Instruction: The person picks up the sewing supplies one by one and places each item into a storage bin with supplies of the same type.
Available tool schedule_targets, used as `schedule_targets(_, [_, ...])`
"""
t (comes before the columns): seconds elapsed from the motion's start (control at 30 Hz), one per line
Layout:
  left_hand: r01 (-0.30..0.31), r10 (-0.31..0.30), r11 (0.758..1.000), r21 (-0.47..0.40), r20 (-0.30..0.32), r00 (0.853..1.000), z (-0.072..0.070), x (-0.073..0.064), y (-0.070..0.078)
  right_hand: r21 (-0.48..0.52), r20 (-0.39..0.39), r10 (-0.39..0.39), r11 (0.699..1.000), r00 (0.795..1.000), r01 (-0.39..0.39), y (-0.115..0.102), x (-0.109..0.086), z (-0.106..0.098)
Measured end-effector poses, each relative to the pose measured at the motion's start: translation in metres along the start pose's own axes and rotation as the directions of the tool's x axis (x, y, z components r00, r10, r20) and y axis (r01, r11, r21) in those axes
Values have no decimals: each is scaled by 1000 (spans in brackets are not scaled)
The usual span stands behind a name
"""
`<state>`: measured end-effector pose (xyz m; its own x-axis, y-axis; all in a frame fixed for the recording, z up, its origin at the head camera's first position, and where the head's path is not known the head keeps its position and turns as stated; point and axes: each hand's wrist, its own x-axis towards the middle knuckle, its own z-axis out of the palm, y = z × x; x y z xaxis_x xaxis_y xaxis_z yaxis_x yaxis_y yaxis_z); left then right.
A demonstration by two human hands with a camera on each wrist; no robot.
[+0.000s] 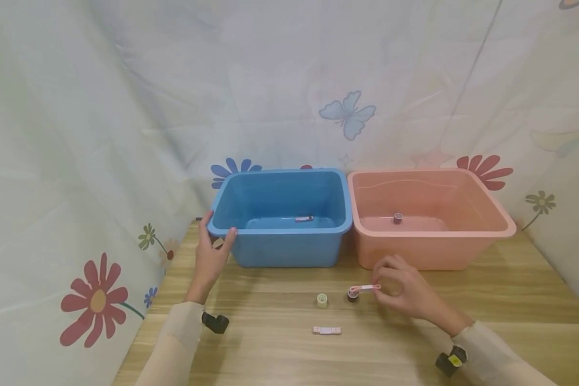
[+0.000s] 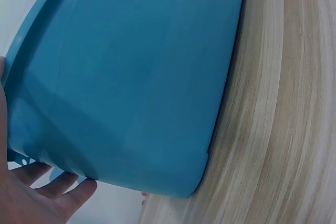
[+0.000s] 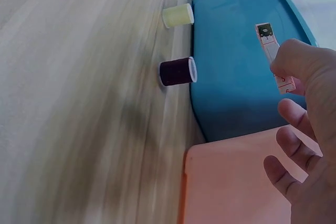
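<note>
A small folded measuring tape (image 3: 269, 48) is pinched between the thumb and index finger of my right hand (image 1: 407, 289), above the table in front of the pink tub. Its other fingers are bent and apart. Partly behind the tape in the head view is a dark thread spool (image 1: 353, 296), standing on the table. A pale yellow-green spool (image 1: 322, 299) stands to its left, and another folded tape (image 1: 326, 331) lies nearer. My left hand (image 1: 211, 262) grips the left front corner of the blue tub (image 1: 284, 249), thumb on the rim and fingers round the side.
Inside the blue tub lies a folded tape (image 1: 304, 219). A dark spool (image 1: 398, 218) sits in the pink tub (image 1: 415, 251), which stands directly right of the blue one. Behind both hangs a patterned cloth (image 1: 280, 107). The wooden table (image 1: 270, 354) extends toward me.
</note>
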<state>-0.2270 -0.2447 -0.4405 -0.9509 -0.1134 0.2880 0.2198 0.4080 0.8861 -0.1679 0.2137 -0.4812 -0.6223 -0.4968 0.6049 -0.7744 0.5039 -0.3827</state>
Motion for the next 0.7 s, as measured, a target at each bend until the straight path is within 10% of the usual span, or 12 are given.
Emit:
schedule_targets(0.27, [-3,3,1000,-2,12,1000,-2,-10,25,-13,30,-10,1000,999,10,-4,9,-9])
schedule_targets(0.7, [-19,18,1000,-5,-23,1000,2,4,-18,-10,41,-33,999,999,33,-11,22,-17])
